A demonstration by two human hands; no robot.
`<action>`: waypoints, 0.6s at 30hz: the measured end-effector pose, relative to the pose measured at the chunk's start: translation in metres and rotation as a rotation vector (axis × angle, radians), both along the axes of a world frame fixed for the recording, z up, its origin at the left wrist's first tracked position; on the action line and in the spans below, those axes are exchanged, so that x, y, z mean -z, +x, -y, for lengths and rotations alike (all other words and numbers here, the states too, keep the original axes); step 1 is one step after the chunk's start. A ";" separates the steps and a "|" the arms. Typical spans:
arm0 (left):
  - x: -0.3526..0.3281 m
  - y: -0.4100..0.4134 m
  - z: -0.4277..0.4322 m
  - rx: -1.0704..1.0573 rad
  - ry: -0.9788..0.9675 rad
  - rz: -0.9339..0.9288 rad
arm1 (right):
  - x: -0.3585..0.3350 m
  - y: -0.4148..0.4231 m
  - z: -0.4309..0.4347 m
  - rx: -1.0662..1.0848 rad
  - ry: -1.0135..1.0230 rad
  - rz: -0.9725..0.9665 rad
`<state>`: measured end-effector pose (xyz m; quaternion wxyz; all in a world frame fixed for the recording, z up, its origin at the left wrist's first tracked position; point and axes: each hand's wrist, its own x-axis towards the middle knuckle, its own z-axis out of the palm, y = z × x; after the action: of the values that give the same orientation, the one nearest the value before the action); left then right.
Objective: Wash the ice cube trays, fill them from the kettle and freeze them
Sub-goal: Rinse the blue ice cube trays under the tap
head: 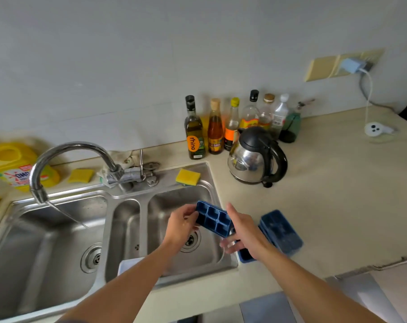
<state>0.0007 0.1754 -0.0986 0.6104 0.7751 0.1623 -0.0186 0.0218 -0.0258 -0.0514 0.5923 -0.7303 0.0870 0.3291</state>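
Note:
My left hand (182,226) grips the left end of a blue ice cube tray (213,217), cavities up, tilted above the right sink basin (174,206). My right hand (243,231) is at the tray's right end with fingers spread and the thumb pointing up; no grip shows. Below that hand another blue tray (245,255) lies at the counter's edge, mostly hidden. Further blue tray pieces (281,231) are stacked on the counter to the right. A steel kettle (256,157) with a black handle stands behind them.
The faucet (76,148) runs a thin stream into the left basin (46,241). A yellow sponge (188,177) sits on the sink rim, several bottles (221,127) line the wall, a yellow detergent jug (11,166) stands far left, and a white object (130,264) rests at the sink's front.

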 end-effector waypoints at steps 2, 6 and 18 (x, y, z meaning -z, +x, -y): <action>-0.009 0.007 0.019 0.015 -0.036 -0.012 | -0.007 0.003 0.026 -0.039 -0.150 0.177; -0.018 0.021 0.056 0.142 0.115 -0.041 | -0.012 0.005 0.090 0.057 -0.307 0.479; 0.001 0.043 0.107 0.453 0.651 -0.138 | 0.019 -0.012 0.153 -0.157 -0.596 0.707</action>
<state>0.0439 0.0685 -0.0994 0.3011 0.9410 0.0253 -0.1524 0.0098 -0.1785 -0.0700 0.3231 -0.9403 -0.0849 0.0647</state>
